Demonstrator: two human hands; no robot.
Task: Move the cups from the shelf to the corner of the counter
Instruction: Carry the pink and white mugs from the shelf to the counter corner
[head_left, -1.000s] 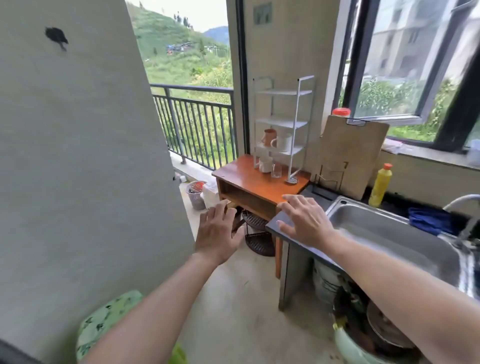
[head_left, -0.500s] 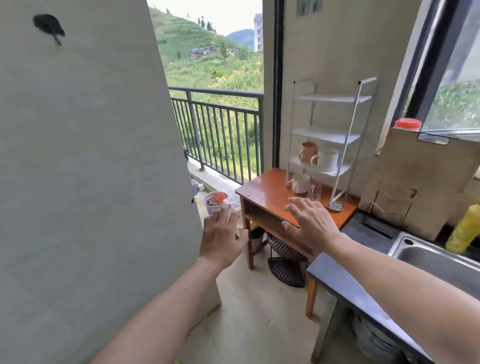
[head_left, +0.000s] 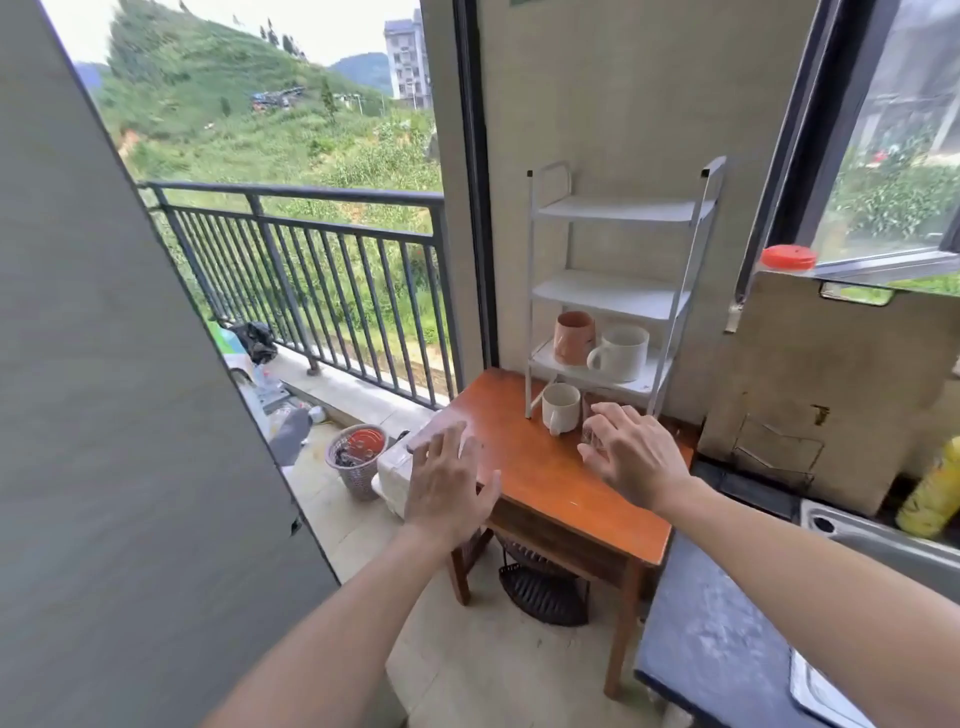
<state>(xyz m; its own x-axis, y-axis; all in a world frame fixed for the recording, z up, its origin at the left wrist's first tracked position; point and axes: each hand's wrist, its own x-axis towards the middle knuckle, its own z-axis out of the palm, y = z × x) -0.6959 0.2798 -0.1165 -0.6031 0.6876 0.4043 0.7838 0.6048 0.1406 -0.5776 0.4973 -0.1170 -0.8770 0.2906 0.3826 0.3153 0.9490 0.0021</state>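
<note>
left hand spread, empty, over wooden tabletop edge | right hand spread, empty, by glass | pink cup, white mug on white rack bottom shelf, 12 o'clock | small white mug beneath

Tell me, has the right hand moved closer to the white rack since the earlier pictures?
Yes. The right hand now hangs over the wooden table just before the white rack; earlier it was back over the counter edge.

Pink cup, cream mug, white shelf
</note>
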